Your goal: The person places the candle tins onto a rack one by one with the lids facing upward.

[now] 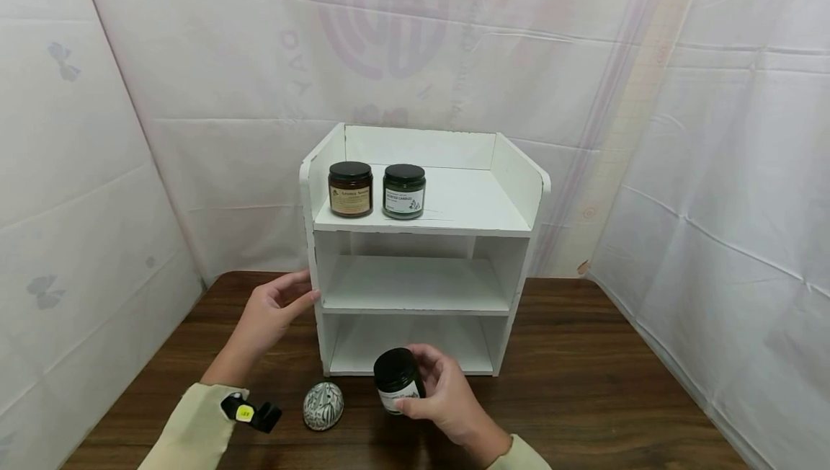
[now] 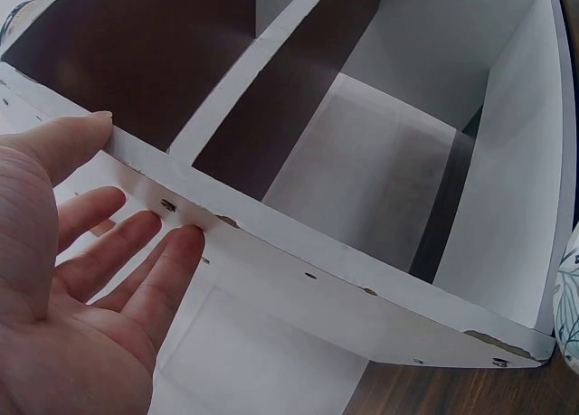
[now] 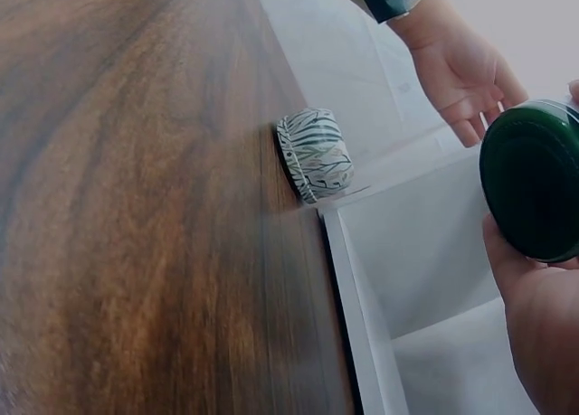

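My right hand [image 1: 447, 394] grips a dark green candle jar [image 1: 395, 376] with a black lid and white label, holding it tilted in front of the bottom shelf. In the right wrist view the jar's green base [image 3: 534, 184] faces the camera. The fingers of my left hand [image 1: 272, 311] rest against the outer left side of the white shelf unit [image 1: 415, 310], and the thumb touches its front edge in the left wrist view. A small round tin [image 1: 323, 406] with a black-and-white leaf pattern sits on the table, left of the held jar.
On the top shelf, toward the left, stand a brown candle jar [image 1: 351, 190] with a tan label and a green candle jar [image 1: 404, 192] with a white label. The unit stands on a dark wooden table [image 1: 583, 376]. White cloth [image 1: 227, 81] hangs behind and at both sides.
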### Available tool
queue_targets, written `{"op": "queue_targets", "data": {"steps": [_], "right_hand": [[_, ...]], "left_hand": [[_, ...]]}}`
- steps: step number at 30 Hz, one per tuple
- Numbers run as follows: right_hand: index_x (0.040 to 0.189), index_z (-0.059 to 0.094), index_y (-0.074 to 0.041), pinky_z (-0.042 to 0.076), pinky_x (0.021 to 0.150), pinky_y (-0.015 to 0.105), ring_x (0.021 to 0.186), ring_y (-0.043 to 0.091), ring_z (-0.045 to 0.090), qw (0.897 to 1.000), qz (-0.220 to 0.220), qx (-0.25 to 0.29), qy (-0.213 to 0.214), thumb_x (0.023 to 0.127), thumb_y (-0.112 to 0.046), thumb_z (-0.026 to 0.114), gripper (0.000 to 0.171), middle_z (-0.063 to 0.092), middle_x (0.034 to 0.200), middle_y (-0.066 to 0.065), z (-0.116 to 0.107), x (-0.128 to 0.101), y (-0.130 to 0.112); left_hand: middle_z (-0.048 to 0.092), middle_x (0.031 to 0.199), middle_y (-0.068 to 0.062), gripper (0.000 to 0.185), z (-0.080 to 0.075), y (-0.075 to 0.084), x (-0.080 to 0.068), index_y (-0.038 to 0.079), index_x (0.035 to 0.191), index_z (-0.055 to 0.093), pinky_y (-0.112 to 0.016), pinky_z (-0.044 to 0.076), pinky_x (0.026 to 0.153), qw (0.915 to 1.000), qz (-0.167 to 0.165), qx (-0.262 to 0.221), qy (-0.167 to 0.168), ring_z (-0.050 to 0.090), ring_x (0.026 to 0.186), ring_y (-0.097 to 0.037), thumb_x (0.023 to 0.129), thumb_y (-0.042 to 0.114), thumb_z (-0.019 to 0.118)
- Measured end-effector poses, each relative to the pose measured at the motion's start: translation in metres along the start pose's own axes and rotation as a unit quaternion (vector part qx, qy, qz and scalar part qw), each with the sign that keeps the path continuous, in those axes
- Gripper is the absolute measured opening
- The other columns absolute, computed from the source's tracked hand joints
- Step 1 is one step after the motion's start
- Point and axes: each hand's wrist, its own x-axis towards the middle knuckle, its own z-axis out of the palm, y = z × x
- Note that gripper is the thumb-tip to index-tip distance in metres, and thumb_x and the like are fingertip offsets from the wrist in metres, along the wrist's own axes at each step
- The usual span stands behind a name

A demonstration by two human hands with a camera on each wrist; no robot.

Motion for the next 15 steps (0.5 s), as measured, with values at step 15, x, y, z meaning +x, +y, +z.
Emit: {"op": "queue_targets", "data": {"steps": [15], "right_hand": [[0.130, 0.054, 0.014, 0.052, 0.099, 0.022, 0.110, 0.010, 0.064, 1.000, -0.015, -0.027, -0.002, 0.078, -0.006, 0.087, 0.065, 0.069, 0.121, 0.000, -0.0064, 0.0006, -0.0070]], "left_hand": [[0.066, 0.135, -0.018, 0.053, 0.0006, 0.0009, -0.0002, 0.008, 0.145, 0.058, -0.016, 0.054, 0.085, 1.0000, -0.002, -0.003, 0.002, 0.062, 0.105, 0.007, 0.098, 0.032, 0.071]]}}
